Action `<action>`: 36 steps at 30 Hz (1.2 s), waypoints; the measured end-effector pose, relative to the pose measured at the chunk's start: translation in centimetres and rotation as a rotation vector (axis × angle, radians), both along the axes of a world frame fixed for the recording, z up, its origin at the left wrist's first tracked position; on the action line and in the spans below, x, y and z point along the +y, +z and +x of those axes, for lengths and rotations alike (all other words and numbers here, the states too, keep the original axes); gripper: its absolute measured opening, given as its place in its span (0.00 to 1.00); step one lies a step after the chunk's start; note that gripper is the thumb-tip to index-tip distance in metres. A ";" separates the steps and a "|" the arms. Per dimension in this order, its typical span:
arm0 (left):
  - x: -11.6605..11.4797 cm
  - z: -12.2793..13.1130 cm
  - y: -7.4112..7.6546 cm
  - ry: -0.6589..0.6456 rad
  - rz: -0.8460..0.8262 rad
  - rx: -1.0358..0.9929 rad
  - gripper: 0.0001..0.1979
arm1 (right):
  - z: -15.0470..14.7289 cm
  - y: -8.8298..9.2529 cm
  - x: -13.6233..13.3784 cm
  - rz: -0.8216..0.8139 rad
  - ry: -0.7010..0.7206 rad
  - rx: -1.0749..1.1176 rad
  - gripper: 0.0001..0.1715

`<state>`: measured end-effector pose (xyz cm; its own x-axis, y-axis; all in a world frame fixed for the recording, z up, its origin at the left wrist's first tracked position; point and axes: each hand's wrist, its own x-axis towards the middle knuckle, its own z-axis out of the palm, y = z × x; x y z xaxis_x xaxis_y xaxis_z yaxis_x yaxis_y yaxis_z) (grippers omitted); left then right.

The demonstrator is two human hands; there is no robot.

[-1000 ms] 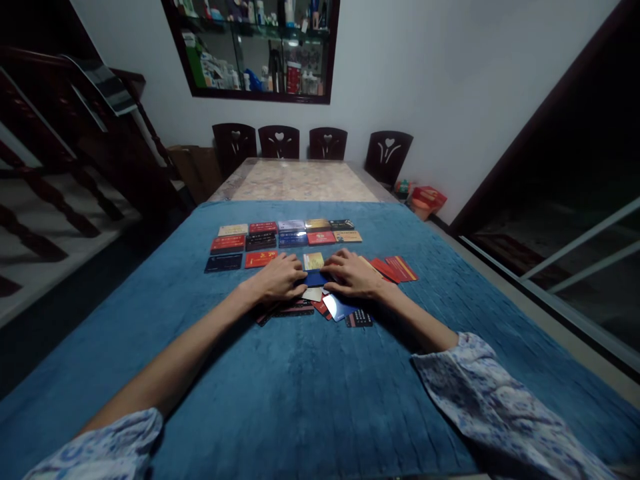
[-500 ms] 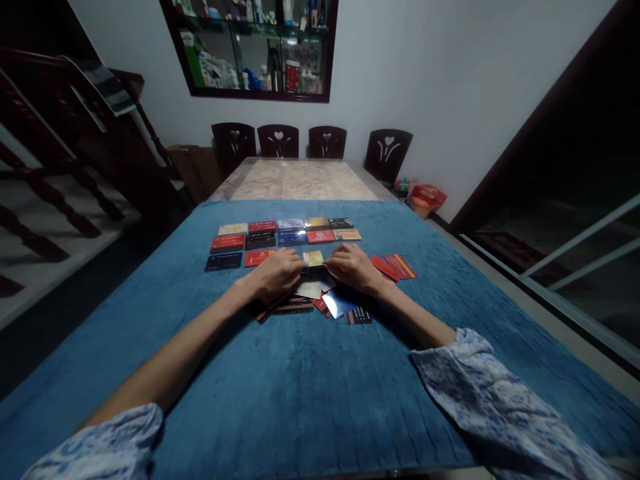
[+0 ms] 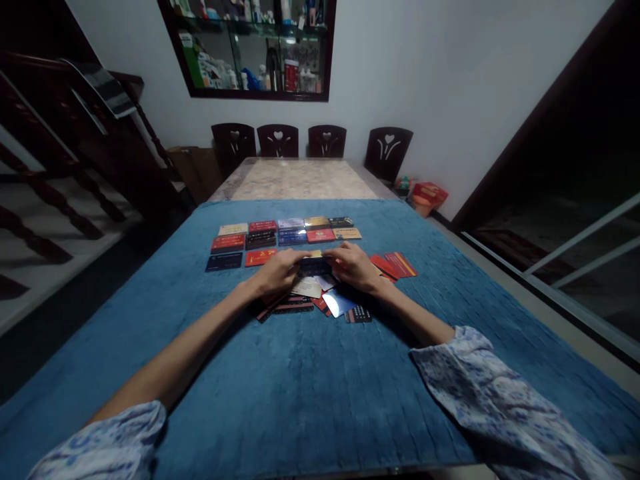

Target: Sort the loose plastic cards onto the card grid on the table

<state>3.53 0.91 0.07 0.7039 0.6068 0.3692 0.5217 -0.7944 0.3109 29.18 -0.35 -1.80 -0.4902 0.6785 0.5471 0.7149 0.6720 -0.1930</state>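
My left hand (image 3: 277, 273) and my right hand (image 3: 354, 267) meet over a blue cloth (image 3: 300, 387) and together pinch a dark card (image 3: 314, 265) held just above the table. Below the hands lies a loose pile of cards (image 3: 320, 301), red, white, blue and black. Beyond the hands, neat rows of cards (image 3: 285, 237) lie face up. A few red cards (image 3: 395, 265) lie to the right of my right hand.
The cloth covers the near part of a long marble-topped table (image 3: 297, 180). Dark chairs (image 3: 280, 141) stand at its far end under a glass wall cabinet (image 3: 255, 47). A staircase (image 3: 60, 167) rises on the left. A red box (image 3: 429, 196) sits on the floor at right.
Both hands have moved a little away from me, lifting the dark card off the pile and carrying it toward the rows. A pale card in the pile is now uncovered.
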 end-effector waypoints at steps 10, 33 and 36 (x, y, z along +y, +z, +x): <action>-0.1 0.4 -0.3 0.063 -0.036 -0.093 0.16 | -0.2 0.0 -0.4 -0.106 -0.048 -0.018 0.23; -0.6 1.1 -0.4 0.155 -0.045 -0.226 0.06 | -0.8 0.5 0.1 -0.057 0.007 0.320 0.12; -0.9 1.2 -0.2 0.152 -0.006 -0.259 0.07 | -1.0 0.8 -0.1 0.032 -0.033 0.260 0.13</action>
<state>4.69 0.04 -0.13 0.4874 0.7010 0.5207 0.5375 -0.7108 0.4537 28.20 -0.50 -1.03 -0.3082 0.6721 0.6732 0.6659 0.6578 -0.3519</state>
